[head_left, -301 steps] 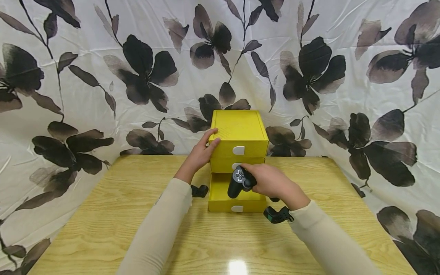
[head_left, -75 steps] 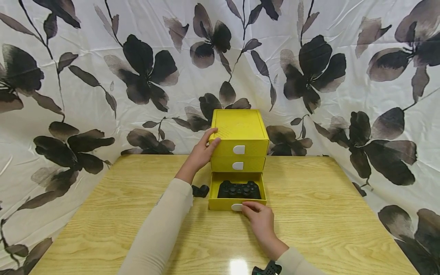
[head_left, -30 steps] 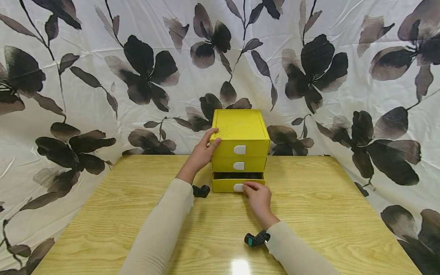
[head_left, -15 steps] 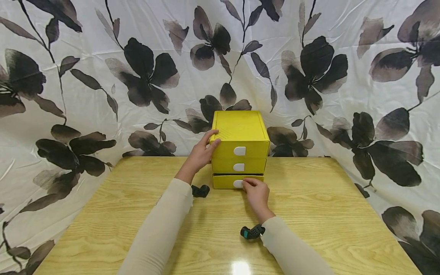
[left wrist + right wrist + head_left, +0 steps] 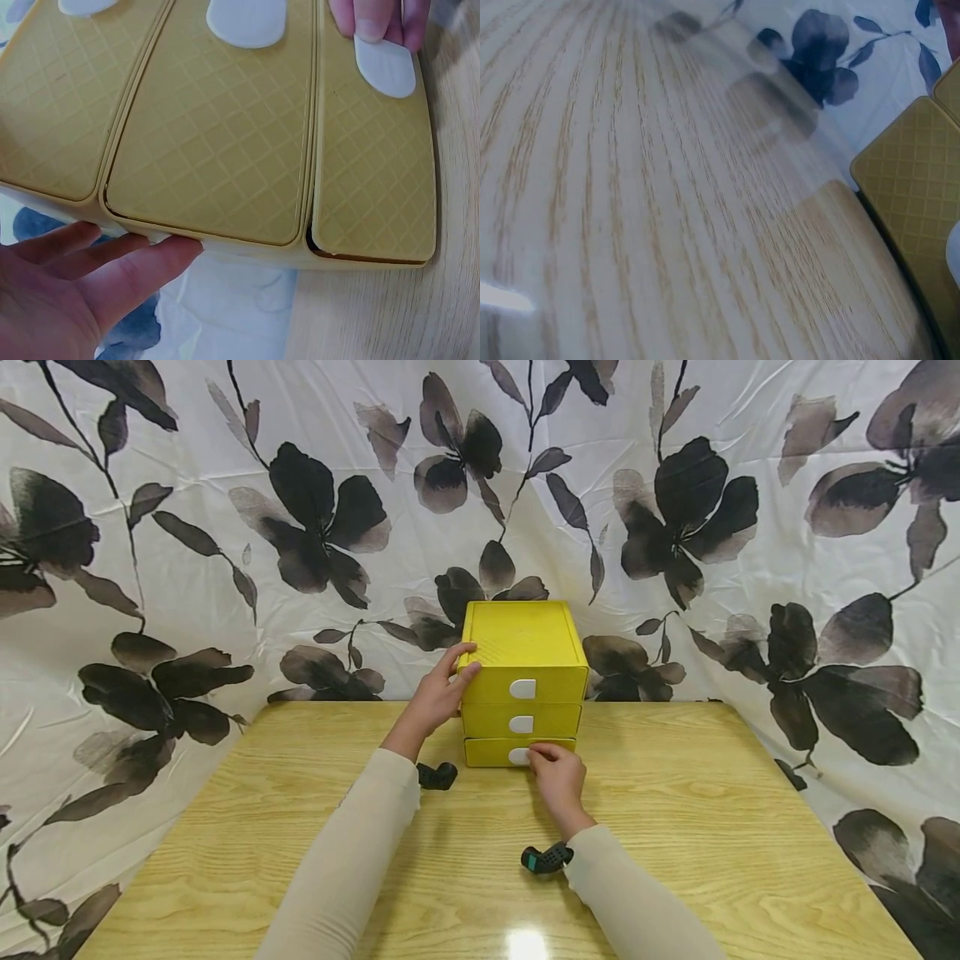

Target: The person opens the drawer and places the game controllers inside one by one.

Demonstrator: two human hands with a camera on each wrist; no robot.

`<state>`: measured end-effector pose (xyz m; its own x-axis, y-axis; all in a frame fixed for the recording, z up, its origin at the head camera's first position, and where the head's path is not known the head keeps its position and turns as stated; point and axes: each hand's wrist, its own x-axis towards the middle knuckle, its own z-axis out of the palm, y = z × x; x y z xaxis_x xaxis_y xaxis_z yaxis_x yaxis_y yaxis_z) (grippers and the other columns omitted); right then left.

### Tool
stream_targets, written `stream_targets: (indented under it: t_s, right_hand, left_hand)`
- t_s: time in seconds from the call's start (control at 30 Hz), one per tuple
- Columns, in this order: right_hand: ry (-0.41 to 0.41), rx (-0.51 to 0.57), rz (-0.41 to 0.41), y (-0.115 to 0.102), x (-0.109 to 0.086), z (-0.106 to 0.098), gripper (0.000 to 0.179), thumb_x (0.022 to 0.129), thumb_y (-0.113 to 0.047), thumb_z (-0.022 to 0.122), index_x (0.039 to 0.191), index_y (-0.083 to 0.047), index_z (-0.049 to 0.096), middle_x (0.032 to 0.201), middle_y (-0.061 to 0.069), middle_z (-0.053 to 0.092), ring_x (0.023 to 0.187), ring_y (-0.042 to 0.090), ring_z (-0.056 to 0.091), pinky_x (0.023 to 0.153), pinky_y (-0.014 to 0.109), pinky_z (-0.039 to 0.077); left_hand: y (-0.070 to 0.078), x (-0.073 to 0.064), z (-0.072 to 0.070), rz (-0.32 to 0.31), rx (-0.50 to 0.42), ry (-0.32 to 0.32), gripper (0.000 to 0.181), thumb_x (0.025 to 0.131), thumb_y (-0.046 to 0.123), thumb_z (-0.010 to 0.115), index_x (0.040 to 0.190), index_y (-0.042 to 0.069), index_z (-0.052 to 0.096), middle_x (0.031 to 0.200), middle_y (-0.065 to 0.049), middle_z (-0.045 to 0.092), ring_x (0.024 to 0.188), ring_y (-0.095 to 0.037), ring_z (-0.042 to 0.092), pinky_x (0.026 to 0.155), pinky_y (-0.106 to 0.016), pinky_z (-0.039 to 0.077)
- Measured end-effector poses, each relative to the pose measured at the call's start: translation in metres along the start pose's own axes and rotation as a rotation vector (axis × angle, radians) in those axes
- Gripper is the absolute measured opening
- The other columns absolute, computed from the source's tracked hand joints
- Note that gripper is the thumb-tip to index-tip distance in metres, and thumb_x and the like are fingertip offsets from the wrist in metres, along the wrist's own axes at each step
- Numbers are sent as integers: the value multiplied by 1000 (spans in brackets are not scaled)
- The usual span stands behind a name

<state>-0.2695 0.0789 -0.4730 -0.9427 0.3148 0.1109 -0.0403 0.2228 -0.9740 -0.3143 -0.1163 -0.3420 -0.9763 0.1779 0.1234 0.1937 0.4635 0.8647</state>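
A yellow box with three stacked drawers point(image 5: 525, 635) stands at the back of the table, each front bearing a white tab. My left hand point(image 5: 435, 697) rests against the box's left side, its fingers point(image 5: 142, 277) fairly straight along the wall in the left wrist view. With thumb and fingertips my right hand point(image 5: 558, 777) pinches the white handle point(image 5: 386, 67) of the bottom drawer point(image 5: 487, 753). That drawer sits nearly flush, a thin dark gap along its edge in the left wrist view. The black game controller is hidden inside. The right wrist view misses the right hand.
The wooden table point(image 5: 247, 860) spreads around the box. Behind it hangs a white cloth with dark flowers point(image 5: 315, 518). A black strapped device point(image 5: 547, 858) is on the right wrist, and another point(image 5: 437, 776) shows by the left one.
Earlier my right hand held the game controller over the pulled-out bottom drawer. The controller then lay inside, and the right hand slid the drawer in by its handle. My left hand stayed put.
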Motion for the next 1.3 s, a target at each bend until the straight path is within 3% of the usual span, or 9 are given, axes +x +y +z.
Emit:
stream_targets:
  t_s: [0.3, 0.5, 0.7, 1.0, 1.17, 1.3]
  right_hand:
    - [16, -79, -36, -1, 1, 2, 9, 79, -25, 70, 83, -19, 74, 79, 1, 70, 67, 11, 63, 58, 23, 49]
    - [9, -83, -48, -2, 4, 2, 8, 79, -24, 71, 83, -18, 74, 77, 1, 70, 67, 12, 62, 58, 24, 49]
    - [3, -113, -46, -3, 5, 1, 8, 78, -25, 71, 81, -18, 74, 75, 0, 70, 66, 11, 61, 57, 24, 48]
    - [-11, -135, -66, -2, 9, -1, 7, 78, -25, 72, 80, -18, 74, 73, 0, 70, 63, 10, 61, 56, 24, 48]
    - [-57, -181, -112, -5, 10, -8, 7, 79, -23, 70, 82, -17, 73, 77, 0, 70, 69, 12, 60, 59, 25, 47]
    - [-139, -241, -178, -11, 9, -15, 8, 81, -21, 68, 87, -17, 72, 84, -1, 70, 76, 13, 62, 67, 29, 49]
  left_hand:
    - [-1, -2, 0, -11, -3, -1, 52, 76, 72, 42, 125, 57, 31, 148, -5, 28, 131, -33, 35, 73, -50, 53]
    - [0, -2, -2, -6, -12, 3, 53, 76, 73, 43, 125, 57, 32, 144, -2, 33, 127, -29, 39, 76, -52, 52]
    - [0, -2, -2, -17, 2, 4, 51, 77, 71, 43, 125, 58, 31, 147, -4, 29, 131, -31, 34, 75, -51, 52]
    - [1, -4, -1, -10, -15, -9, 53, 77, 72, 43, 126, 57, 30, 144, -2, 34, 125, -30, 41, 76, -51, 52]
    - [0, -3, 0, -9, -4, -11, 55, 76, 73, 42, 128, 59, 27, 146, 0, 29, 131, -29, 35, 77, -49, 52]
    - [-1, -2, 0, 5, 41, -2, 57, 78, 73, 39, 131, 59, 21, 149, 1, 26, 133, -31, 32, 78, -47, 52]
